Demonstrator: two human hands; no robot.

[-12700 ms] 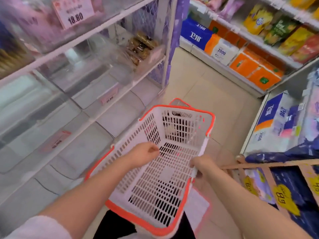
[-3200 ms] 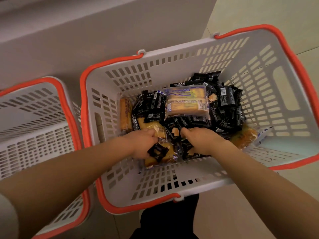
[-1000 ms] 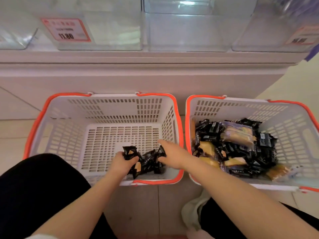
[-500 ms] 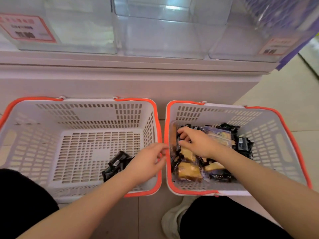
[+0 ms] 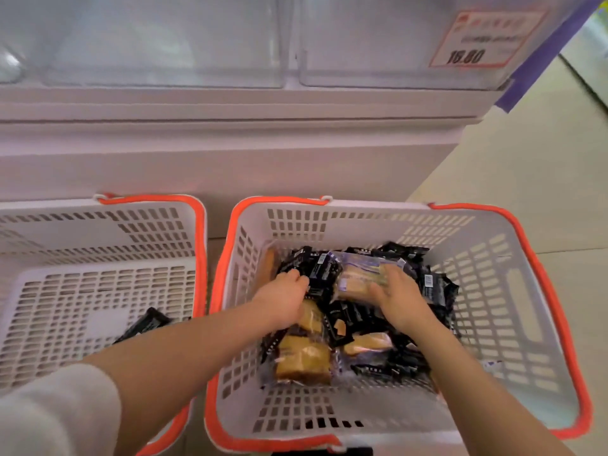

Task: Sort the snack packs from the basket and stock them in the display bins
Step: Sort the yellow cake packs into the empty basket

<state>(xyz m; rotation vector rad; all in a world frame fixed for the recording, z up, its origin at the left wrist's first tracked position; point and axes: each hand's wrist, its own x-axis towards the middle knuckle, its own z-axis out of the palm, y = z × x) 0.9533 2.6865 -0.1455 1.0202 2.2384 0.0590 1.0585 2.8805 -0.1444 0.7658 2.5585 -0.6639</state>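
Head view: sorting step, both hands down in the right basket (image 5: 513,268) of mixed snack packs (image 5: 332,327), left hand (image 5: 283,301) curling onto black packs, right hand (image 5: 399,299) lying relaxed on a clear cake pack (image 5: 357,276); next, judged: separate the black ones into the left basket (image 5: 98,245), just beside it.

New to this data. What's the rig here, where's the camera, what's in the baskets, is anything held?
No machine: a person works bare-handed, filmed by one wide-angle camera worn on the head, looking down. Two white baskets with orange rims stand on the floor below clear display bins. The right basket holds a mix of black snack packs and yellow cake packs. The left basket holds a few black packs. The left hand reaches into the black packs, fingers curled. The right hand lies flat on a clear cake pack. Neither has lifted anything.
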